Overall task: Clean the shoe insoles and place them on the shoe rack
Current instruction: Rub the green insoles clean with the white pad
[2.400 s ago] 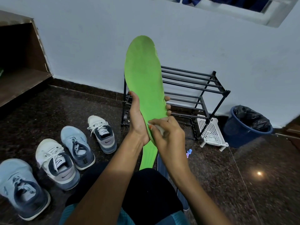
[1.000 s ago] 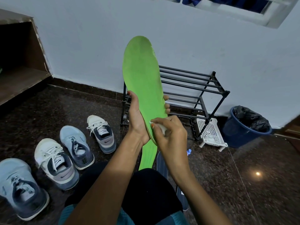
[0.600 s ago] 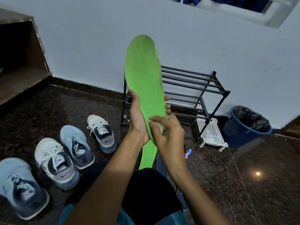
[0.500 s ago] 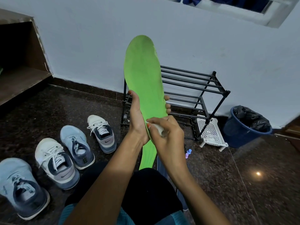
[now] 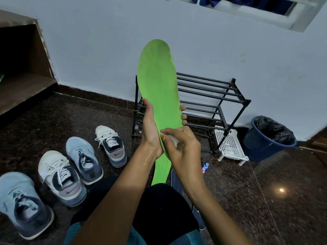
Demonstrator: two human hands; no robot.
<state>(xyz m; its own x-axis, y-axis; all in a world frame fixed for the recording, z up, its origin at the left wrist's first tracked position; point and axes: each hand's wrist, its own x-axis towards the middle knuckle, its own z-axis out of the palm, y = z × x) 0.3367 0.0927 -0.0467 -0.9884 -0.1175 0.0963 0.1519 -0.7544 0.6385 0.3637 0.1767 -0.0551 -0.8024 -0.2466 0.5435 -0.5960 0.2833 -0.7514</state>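
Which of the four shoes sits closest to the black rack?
The rightmost white shoe, beside the rack; the other three trail away leftward.

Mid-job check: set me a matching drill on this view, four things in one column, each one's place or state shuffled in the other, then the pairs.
Things:
1. green insole
2. white cloth
3. shoe rack
4. blue bin

Places or states:
A. lined with a black bag
B. pinched in the right hand, pressed on the insole
C. upright, gripped by the left hand
D. standing against the wall

Pairs: 1-C; 2-B; 3-D; 4-A
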